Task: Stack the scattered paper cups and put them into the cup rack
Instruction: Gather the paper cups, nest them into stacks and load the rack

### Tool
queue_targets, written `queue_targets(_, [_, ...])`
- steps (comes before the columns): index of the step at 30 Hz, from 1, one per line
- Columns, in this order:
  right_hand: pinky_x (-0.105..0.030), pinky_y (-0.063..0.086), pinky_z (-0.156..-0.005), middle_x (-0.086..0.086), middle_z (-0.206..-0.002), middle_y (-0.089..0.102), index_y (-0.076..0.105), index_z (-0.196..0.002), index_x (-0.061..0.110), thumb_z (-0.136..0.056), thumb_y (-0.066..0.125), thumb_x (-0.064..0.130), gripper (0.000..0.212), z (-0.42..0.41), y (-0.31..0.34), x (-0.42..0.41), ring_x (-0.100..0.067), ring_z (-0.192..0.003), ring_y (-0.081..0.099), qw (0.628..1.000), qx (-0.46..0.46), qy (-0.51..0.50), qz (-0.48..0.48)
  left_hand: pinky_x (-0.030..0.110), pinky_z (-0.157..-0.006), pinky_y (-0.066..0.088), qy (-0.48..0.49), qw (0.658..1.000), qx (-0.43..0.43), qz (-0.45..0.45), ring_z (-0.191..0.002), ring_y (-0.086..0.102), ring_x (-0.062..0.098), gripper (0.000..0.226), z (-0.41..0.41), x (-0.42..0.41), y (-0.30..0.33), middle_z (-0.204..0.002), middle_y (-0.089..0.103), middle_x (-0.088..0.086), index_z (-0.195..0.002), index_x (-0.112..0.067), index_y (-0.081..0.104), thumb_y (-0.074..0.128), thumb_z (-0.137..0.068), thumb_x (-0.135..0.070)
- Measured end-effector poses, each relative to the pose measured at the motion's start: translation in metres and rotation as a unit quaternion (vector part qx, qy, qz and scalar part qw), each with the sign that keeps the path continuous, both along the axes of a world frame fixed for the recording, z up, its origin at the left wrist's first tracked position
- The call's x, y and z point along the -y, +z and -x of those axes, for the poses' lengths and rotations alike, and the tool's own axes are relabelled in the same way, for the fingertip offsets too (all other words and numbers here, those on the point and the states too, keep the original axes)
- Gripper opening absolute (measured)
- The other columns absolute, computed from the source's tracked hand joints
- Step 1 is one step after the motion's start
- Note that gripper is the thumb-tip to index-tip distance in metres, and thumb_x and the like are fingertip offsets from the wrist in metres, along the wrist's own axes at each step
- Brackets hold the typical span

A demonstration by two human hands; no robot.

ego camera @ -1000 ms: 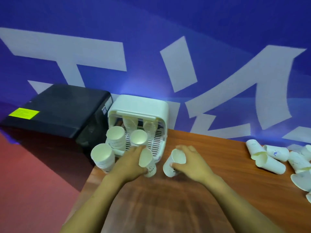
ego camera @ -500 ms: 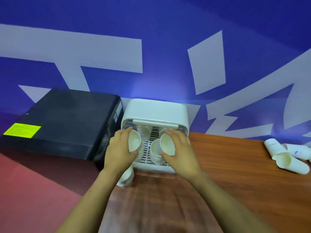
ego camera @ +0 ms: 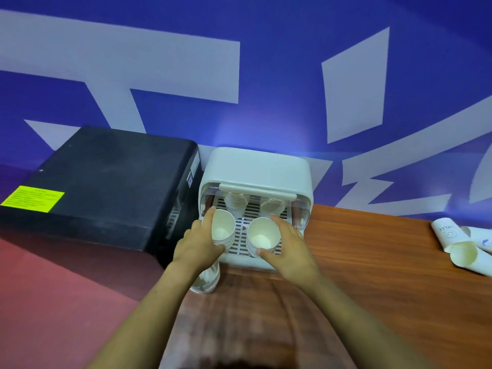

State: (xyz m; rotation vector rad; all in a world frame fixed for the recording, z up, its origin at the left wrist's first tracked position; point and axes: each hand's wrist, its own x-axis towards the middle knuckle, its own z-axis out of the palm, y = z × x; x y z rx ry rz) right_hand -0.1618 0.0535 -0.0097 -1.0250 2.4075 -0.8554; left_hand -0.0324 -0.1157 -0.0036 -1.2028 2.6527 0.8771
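The white cup rack [ego camera: 257, 166] stands at the table's far left with its front open. Two cup stacks sit at the front of its slatted floor. My left hand [ego camera: 198, 242] grips the left stack [ego camera: 223, 230] from the left side. My right hand [ego camera: 288, 246] curls round the right stack [ego camera: 262, 235], thumb at its front. Two more stacks [ego camera: 235, 202] stand upside down at the back under the lid. Another stack [ego camera: 206, 278] stands on the table below my left wrist, partly hidden.
A black box [ego camera: 101, 187] with a yellow label sits left of the rack. Loose cups [ego camera: 462, 250] lie on their sides at the right edge of the wooden table [ego camera: 372, 262]. A blue and white wall rises behind.
A second ago both hands held single cups on the table before the rack. They have carried them up and set them onto the two front stacks inside the rack.
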Motion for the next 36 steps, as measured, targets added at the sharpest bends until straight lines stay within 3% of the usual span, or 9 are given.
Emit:
queue_targets(5, [-0.037,0.041,-0.104,0.007,-0.137,0.043,0.037,-0.138,0.031,-0.070,0.074,0.052,0.080,0.000,-0.007,0.007,-0.014,-0.122,0.045,0.983,0.145,-0.095,0.055,0.040,-0.083,0.050,0.008,0.999,-0.029,-0.037,-0.102,0.056,0.031,0.088,0.004,0.005,-0.001,-0.128,0.044,0.009,-0.144,-0.036,0.013,0.069,-0.077,-0.028])
queue_targets(9, [-0.031,0.046,-0.091,0.007,-0.121,0.052,0.040,-0.132,0.028,-0.076,0.073,0.045,0.067,-0.001,-0.016,0.008,-0.011,-0.104,0.054,0.959,0.251,-0.122,0.042,0.037,-0.073,0.050,0.011,0.998,-0.045,-0.043,-0.093,0.058,0.031,0.086,0.007,0.005,-0.004,-0.120,0.049,0.008,-0.137,-0.036,0.018,0.073,-0.073,-0.022])
queue_targets(13, [-0.042,0.049,-0.096,0.008,-0.117,0.057,0.038,-0.133,0.030,-0.066,0.074,0.057,0.080,0.002,-0.027,0.012,-0.015,-0.106,0.059,0.936,0.315,-0.156,0.015,0.036,-0.067,0.050,0.019,0.995,-0.077,-0.051,-0.089,0.058,0.028,0.081,0.010,0.006,-0.007,-0.117,0.051,0.006,-0.131,-0.037,0.021,0.073,-0.070,-0.019])
queue_targets(16, [-0.037,0.054,-0.088,0.002,-0.117,0.056,0.038,-0.130,0.029,-0.073,0.076,0.045,0.071,0.004,-0.027,0.021,-0.018,-0.101,0.061,0.916,0.361,-0.174,0.030,0.039,-0.067,0.052,0.029,0.994,-0.090,-0.052,-0.088,0.058,0.028,0.076,0.015,0.008,-0.007,-0.113,0.052,0.005,-0.128,-0.035,0.025,0.071,-0.070,-0.021])
queue_targets(19, [-0.036,0.055,-0.087,0.002,-0.116,0.059,0.040,-0.128,0.029,-0.073,0.076,0.043,0.067,0.005,-0.026,0.035,-0.019,-0.101,0.062,0.911,0.363,-0.186,0.056,0.038,-0.066,0.053,0.042,0.995,-0.080,-0.039,-0.084,0.058,0.028,0.076,0.018,0.012,-0.006,-0.113,0.049,0.005,-0.128,-0.038,0.024,0.071,-0.070,-0.022])
queue_targets(23, [-0.044,0.050,-0.096,0.000,-0.111,0.066,0.045,-0.126,0.021,-0.079,0.073,0.038,0.057,0.009,-0.025,0.056,-0.017,-0.102,0.064,0.893,0.381,-0.208,0.119,0.037,-0.068,0.052,0.043,0.996,-0.068,-0.023,-0.079,0.056,0.028,0.077,0.015,0.013,-0.005,-0.115,0.043,0.003,-0.135,-0.039,0.023,0.066,-0.073,-0.020])
queue_targets(28, [-0.042,0.048,-0.096,0.006,-0.101,0.061,0.050,-0.101,0.028,-0.086,0.063,0.023,0.020,0.012,-0.019,0.067,-0.013,-0.098,0.060,0.882,0.396,-0.209,0.146,0.041,-0.070,0.054,0.035,0.997,-0.066,-0.017,-0.082,0.058,0.029,0.081,0.011,0.014,-0.003,-0.120,0.043,0.004,-0.140,-0.038,0.022,0.065,-0.074,-0.017])
queue_targets(33, [-0.037,0.054,-0.083,-0.006,-0.114,0.060,0.051,-0.101,0.029,-0.084,0.057,0.009,0.027,0.005,-0.022,0.062,-0.019,-0.097,0.060,0.885,0.377,-0.212,0.173,0.041,-0.071,0.054,0.040,0.996,-0.076,-0.016,-0.083,0.058,0.028,0.076,0.007,0.013,-0.002,-0.118,0.044,0.003,-0.138,-0.038,0.025,0.065,-0.075,-0.020])
queue_targets(36, [-0.041,0.053,-0.089,-0.005,-0.119,0.061,0.053,-0.107,0.028,-0.085,0.057,0.008,0.030,0.005,-0.023,0.065,-0.021,-0.100,0.062,0.878,0.379,-0.216,0.198,0.041,-0.071,0.054,0.035,0.997,-0.068,-0.015,-0.084,0.058,0.027,0.081,0.008,0.015,-0.002,-0.121,0.045,0.005,-0.140,-0.036,0.023,0.067,-0.074,-0.020])
